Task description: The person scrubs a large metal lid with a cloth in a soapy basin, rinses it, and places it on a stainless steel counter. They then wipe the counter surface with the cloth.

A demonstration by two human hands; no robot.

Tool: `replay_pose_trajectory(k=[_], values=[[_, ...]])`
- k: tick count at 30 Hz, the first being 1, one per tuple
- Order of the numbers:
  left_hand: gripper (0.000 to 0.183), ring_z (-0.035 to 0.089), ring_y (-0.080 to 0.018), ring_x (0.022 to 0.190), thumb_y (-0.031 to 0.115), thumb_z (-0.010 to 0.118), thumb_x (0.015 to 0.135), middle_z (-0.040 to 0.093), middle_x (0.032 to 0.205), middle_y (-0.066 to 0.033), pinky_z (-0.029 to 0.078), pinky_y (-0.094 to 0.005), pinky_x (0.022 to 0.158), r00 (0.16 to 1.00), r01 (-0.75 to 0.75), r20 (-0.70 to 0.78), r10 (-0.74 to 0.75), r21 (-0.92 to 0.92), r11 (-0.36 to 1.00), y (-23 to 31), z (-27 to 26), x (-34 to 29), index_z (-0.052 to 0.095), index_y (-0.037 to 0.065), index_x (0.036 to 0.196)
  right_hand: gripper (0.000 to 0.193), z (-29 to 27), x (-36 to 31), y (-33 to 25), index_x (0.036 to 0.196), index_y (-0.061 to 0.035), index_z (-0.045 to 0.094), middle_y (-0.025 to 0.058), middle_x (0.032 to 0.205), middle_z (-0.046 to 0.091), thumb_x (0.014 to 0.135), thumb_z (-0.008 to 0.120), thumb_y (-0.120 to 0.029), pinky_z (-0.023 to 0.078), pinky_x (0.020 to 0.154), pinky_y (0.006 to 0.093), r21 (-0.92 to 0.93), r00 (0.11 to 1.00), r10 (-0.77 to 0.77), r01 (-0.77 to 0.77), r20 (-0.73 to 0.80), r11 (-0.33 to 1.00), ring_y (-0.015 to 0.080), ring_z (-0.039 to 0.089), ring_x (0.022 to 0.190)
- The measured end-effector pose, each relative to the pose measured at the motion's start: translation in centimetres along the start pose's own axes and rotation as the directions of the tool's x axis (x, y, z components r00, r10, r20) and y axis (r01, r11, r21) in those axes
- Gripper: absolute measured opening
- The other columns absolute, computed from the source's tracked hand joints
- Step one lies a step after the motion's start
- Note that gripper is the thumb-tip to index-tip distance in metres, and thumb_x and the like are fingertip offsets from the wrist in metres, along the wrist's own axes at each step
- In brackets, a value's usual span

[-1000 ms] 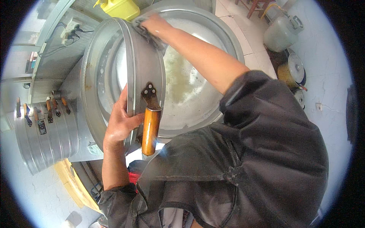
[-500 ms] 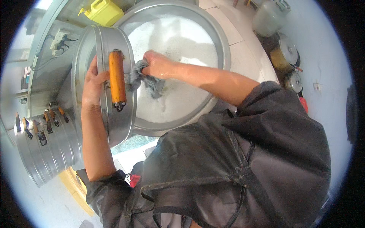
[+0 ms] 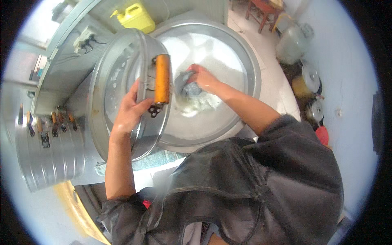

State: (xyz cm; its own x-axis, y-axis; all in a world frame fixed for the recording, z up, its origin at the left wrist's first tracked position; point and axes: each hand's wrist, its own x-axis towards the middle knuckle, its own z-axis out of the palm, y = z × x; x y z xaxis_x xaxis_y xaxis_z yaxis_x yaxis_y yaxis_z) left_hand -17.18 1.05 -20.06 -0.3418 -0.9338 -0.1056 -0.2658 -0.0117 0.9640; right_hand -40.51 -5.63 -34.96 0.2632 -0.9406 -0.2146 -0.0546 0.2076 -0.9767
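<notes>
Cloth point(image 3: 183, 83) off pan point(image 3: 153, 128), over basin point(image 3: 254, 77) water point(image 3: 204, 118)

- A pale bluish wall point(image 3: 351, 81) curves down the right side, a small fitting point(image 3: 338, 112) set on it.
- Light tiles cover the floor point(image 3: 275, 87).
- A reddish wooden stool point(image 3: 264, 10) stands at the top, near a grey gas cylinder point(image 3: 292, 47).
- A grey panel point(image 3: 65, 67) at left bears a white socket point(image 3: 83, 36) with dark plugs.
- Bright light whitens the upper left.

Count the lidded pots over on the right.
2: a larger pot next to the gas cylinder, and a smaller pot just nearer the person. Others may be hidden behind the right sleeve.
</notes>
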Motion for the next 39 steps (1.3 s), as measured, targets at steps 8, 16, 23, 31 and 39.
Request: replay_pose_trajectory(k=[8, 16, 23, 31, 39], values=[[0.065, 0.047, -0.0143, 0.111, -0.006, 0.053, 0.072, 0.052, 0.120, -0.0061, 0.034, -0.0262, 0.097, 0.993, -0.059, 0.096, 0.071, -0.126, 0.990, -0.6, -0.7, 1.1, 0.038, 0.001, 0.135, 0.035, 5.8, -3.6, -8.2, 0.113, 0.0042, 0.047, 0.0154, 0.097, 0.059, 0.078, 0.050, 0.000, 0.048, 0.081, 0.0358, 0.677, 0.977, -0.057, 0.185, -0.207, 0.712, 0.0249, 0.059, 0.088], [0.068, 0.048, -0.0145, 0.111, -0.008, 0.052, 0.073, 0.052, 0.122, -0.0068, 0.035, -0.0264, 0.097, 0.994, -0.034, 0.100, 0.052, -0.174, 0.984, -1.4, -0.7, 1.0, 0.034, 0.001, 0.138, 0.035, 4.3, 1.3, -6.0, 0.120, 0.0058, 0.041, 0.0201, 0.101, 0.055, 0.093, 0.039, -0.015, 0.045, 0.079, 0.0330, -0.037, 0.965, -0.082, 0.075, -0.249, 0.997, 0.0232, 0.056, 0.089], [0.067, 0.048, -0.0152, 0.112, -0.002, 0.056, 0.073, 0.052, 0.124, -0.0073, 0.035, -0.0273, 0.097, 0.993, -0.059, 0.086, 0.075, -0.183, 0.981, -0.7, -0.7, 1.2, 0.035, 0.001, 0.137, 0.051, 3.1, -2.0, -1.7, 0.109, 0.0083, 0.052, 0.0248, 0.115, 0.050, 0.075, 0.064, -0.027, 0.046, 0.082, 0.0443, -0.727, 0.920, -0.097, -0.232, -0.379, 0.647, 0.0401, 0.052, 0.101], [0.069, 0.045, -0.0177, 0.118, 0.003, 0.062, 0.078, 0.048, 0.129, -0.0090, 0.032, -0.0274, 0.101, 0.985, -0.054, 0.162, 0.051, 0.017, 0.998, 0.3, -2.0, -2.4, 0.031, 0.001, 0.140, 0.053, 3.1, 0.2, 9.2, 0.121, 0.0055, 0.049, 0.0265, 0.131, 0.041, 0.084, 0.053, -0.032, 0.041, 0.095, 0.0436, -0.977, 0.977, 0.121, 0.159, 0.176, 0.141, 0.0330, 0.045, 0.116], [0.077, 0.045, -0.0131, 0.112, -0.008, 0.052, 0.073, 0.050, 0.126, -0.0068, 0.033, -0.0255, 0.098, 0.959, -0.087, 0.268, 0.086, -0.008, 0.996, -1.8, -3.0, -4.5, 0.025, 0.007, 0.144, 0.028, -2.7, 0.0, 3.9, 0.105, 0.0052, 0.059, 0.0183, 0.100, 0.063, 0.081, 0.057, -0.010, 0.049, 0.087, 0.0407, -0.039, 0.970, 0.240, -0.241, -0.033, 0.970, 0.0301, 0.062, 0.093]])
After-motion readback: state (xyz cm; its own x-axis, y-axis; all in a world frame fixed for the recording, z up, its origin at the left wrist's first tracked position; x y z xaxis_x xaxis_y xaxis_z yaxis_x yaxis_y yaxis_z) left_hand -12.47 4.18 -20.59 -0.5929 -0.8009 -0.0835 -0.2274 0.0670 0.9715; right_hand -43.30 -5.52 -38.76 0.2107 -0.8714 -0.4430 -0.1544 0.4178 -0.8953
